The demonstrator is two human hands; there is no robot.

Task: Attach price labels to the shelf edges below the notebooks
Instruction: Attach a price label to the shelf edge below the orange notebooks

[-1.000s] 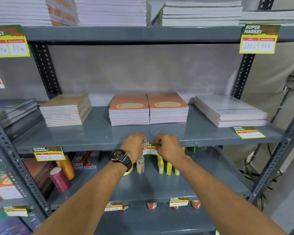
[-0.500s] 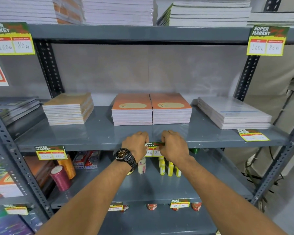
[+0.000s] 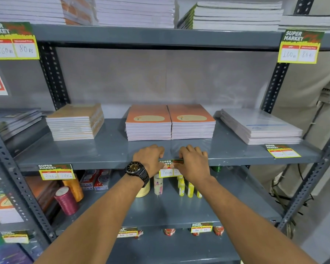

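Observation:
A green and yellow price label (image 3: 167, 169) lies flat against the front edge of the grey middle shelf (image 3: 107, 164), below two orange notebook stacks (image 3: 170, 122). My left hand (image 3: 150, 159), with a black watch at the wrist, presses the label's left end, fingers curled over the shelf lip. My right hand (image 3: 193, 161) presses its right end and covers part of it. Another label (image 3: 55, 172) hangs on the same edge below a tan notebook stack (image 3: 75, 121). A third label (image 3: 282, 151) lies on the shelf in front of a white stack (image 3: 259, 126).
The top shelf carries more notebook stacks, with large labels at its left (image 3: 12, 41) and right (image 3: 299, 47). Thread spools (image 3: 66, 200), small bottles (image 3: 187, 189) and boxes stand on the lower shelf. Perforated uprights (image 3: 274, 80) frame the rack. Cables hang at the right.
Both hands lifted the label from just below the shelf edge up against it. The label, bent a second ago, now lies flat on the edge with fingers over the lip.

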